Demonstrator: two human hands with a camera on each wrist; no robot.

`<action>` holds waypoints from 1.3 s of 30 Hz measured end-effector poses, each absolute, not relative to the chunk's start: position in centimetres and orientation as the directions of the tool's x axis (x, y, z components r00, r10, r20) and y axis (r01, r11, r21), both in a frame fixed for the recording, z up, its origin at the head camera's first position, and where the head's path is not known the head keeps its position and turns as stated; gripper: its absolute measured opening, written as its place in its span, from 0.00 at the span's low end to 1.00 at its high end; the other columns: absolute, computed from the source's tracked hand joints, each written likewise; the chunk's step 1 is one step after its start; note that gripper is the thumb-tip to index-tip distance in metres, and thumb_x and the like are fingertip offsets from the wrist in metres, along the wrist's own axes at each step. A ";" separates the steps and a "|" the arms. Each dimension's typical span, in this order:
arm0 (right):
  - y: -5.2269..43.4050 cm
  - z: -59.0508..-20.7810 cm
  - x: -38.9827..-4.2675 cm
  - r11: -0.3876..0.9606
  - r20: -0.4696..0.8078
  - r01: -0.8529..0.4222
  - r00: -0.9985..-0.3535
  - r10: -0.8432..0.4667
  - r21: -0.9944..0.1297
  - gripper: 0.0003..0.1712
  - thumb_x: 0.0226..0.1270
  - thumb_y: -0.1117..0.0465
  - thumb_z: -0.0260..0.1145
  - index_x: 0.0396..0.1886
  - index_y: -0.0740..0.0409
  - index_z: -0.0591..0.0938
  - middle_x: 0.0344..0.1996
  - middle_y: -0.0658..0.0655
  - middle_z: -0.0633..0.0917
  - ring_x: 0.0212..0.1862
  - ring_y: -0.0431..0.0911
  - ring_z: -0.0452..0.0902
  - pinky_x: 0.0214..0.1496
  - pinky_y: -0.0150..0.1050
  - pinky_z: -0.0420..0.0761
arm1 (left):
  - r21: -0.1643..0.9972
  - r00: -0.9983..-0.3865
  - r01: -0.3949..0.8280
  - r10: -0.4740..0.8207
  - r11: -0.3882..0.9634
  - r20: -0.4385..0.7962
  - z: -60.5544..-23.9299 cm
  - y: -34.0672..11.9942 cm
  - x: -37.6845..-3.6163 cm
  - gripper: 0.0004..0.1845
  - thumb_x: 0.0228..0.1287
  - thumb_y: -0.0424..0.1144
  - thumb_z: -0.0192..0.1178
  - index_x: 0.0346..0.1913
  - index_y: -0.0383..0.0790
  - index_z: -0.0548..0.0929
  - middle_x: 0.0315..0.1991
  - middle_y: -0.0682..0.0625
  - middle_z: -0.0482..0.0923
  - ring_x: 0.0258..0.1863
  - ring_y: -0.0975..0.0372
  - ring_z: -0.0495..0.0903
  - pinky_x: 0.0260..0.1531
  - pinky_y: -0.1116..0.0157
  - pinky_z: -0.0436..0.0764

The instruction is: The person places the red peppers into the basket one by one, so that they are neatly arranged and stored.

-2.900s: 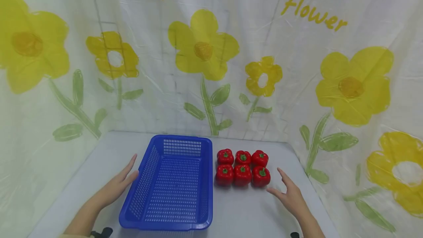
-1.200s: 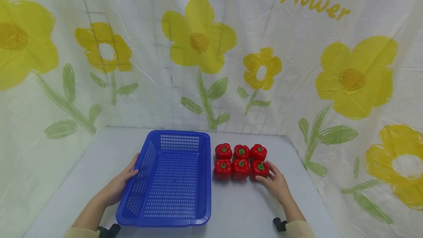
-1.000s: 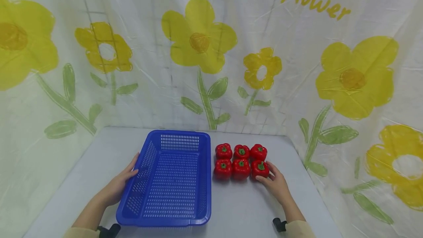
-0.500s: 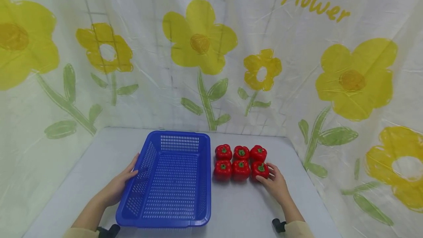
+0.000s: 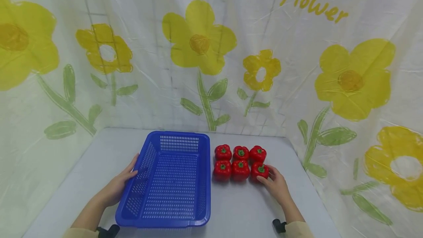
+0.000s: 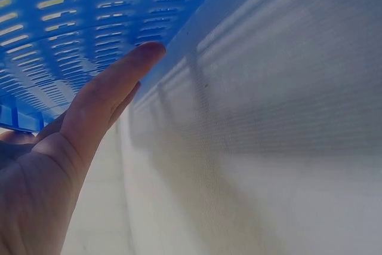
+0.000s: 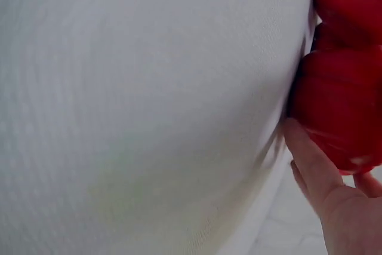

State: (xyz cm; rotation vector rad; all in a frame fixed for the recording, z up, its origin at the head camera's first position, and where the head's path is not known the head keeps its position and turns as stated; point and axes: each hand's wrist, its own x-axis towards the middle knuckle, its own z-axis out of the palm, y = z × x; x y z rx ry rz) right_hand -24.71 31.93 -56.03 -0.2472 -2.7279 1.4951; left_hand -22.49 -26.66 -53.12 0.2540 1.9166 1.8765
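Note:
A blue plastic basket (image 5: 175, 222) with slotted walls stands on the table, its inside showing only its own floor. My left hand (image 5: 115, 188) is at its left side, thumb over the rim and fingers along the outer wall; in the left wrist view these fingers (image 6: 110, 97) lie nearly straight beneath the slotted wall. To the right of the basket sit several red bell peppers (image 5: 240, 170) with green stems, in two rows. At the front right one, a bell pepper (image 5: 259, 172), my right hand (image 5: 277, 186) grips with the thumb in front and fingers around its right side.
The pale table (image 5: 238, 208) carries the basket and peppers. A white curtain (image 5: 148, 94) printed with yellow flowers hangs behind and along both sides. Dark wrist mounts (image 5: 279, 226) sit at both wrists.
Both hands have come in, the left onto the basket's side, the right around the front right bell pepper. Lately that pepper has shifted slightly toward me; the left hand stays put.

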 end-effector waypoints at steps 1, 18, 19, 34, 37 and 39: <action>31.9 -56.0 -24.7 0.520 -0.059 0.127 -0.988 0.145 -0.845 0.50 0.60 0.44 0.76 0.74 0.60 0.65 0.72 0.69 0.69 0.74 0.65 0.64 0.69 0.56 0.72 | 0.983 -0.885 -0.173 0.429 0.062 -0.183 -53.1 -26.7 -22.5 0.34 0.84 0.49 0.31 0.78 0.68 0.23 0.79 0.46 0.10 0.77 0.34 0.21 0.70 0.31 0.42; 32.5 -54.5 -23.9 0.527 -0.045 0.129 -0.985 0.169 -0.840 0.49 0.61 0.45 0.75 0.74 0.62 0.64 0.71 0.70 0.70 0.72 0.65 0.66 0.66 0.55 0.75 | 0.985 -0.887 -0.167 0.427 0.051 -0.173 -53.1 -26.5 -22.6 0.35 0.83 0.47 0.32 0.78 0.65 0.23 0.79 0.46 0.10 0.77 0.36 0.19 0.71 0.34 0.38; 32.5 -54.4 -23.8 0.524 -0.045 0.129 -0.984 0.170 -0.842 0.49 0.61 0.45 0.75 0.74 0.62 0.64 0.71 0.70 0.70 0.72 0.65 0.66 0.66 0.55 0.75 | 0.985 -0.887 -0.167 0.427 0.053 -0.174 -53.1 -26.5 -22.6 0.35 0.84 0.47 0.32 0.78 0.65 0.23 0.79 0.46 0.10 0.77 0.36 0.19 0.71 0.34 0.38; 31.9 -52.6 -23.7 0.551 0.019 0.083 -0.984 0.176 -0.830 0.50 0.60 0.42 0.75 0.74 0.61 0.65 0.70 0.69 0.73 0.71 0.64 0.68 0.64 0.55 0.77 | 0.983 -0.882 -0.175 0.437 0.050 -0.179 -53.2 -26.7 -22.4 0.34 0.84 0.50 0.31 0.78 0.66 0.22 0.79 0.44 0.11 0.77 0.33 0.26 0.72 0.33 0.47; 31.8 -52.2 -23.6 0.549 0.024 0.079 -0.984 0.178 -0.832 0.50 0.60 0.42 0.75 0.74 0.62 0.66 0.69 0.69 0.73 0.71 0.65 0.69 0.63 0.55 0.78 | 0.983 -0.881 -0.177 0.438 0.045 -0.179 -53.2 -26.7 -22.5 0.34 0.84 0.50 0.31 0.78 0.67 0.23 0.79 0.44 0.11 0.77 0.33 0.26 0.72 0.33 0.47; 31.8 -52.0 -23.5 0.545 0.024 0.079 -0.983 0.180 -0.835 0.50 0.60 0.41 0.75 0.73 0.62 0.66 0.69 0.69 0.73 0.71 0.64 0.69 0.63 0.55 0.78 | 0.983 -0.880 -0.179 0.440 0.044 -0.180 -53.2 -26.7 -22.6 0.35 0.84 0.49 0.31 0.78 0.67 0.22 0.79 0.45 0.10 0.77 0.33 0.25 0.72 0.33 0.45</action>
